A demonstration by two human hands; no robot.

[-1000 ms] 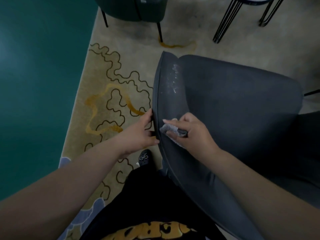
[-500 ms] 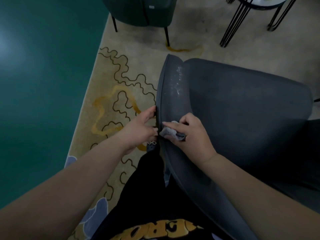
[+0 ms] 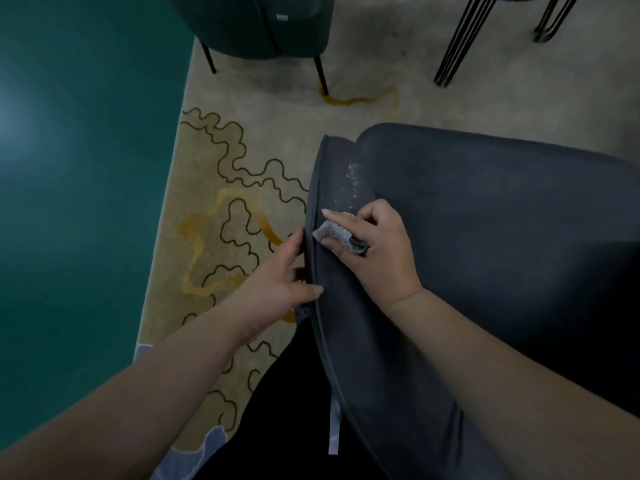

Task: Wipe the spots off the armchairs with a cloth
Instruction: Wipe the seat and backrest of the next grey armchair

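A dark grey armchair fills the right half of the view, seen from above its backrest. Whitish spots streak the inner side of its left wing. My right hand grips a small folded grey cloth and presses it against the wing just below the spots. My left hand holds the outer edge of the same wing, thumb over the rim and fingers behind it.
A dark green armchair on thin black legs stands at the top. Black hairpin table legs are at the top right. A beige rug with squiggle lines lies beside a teal floor. My black-clothed legs are below.
My right hand with the cloth has slid up the wing toward the spots. My left hand keeps its hold on the rim. The view has shifted slightly.
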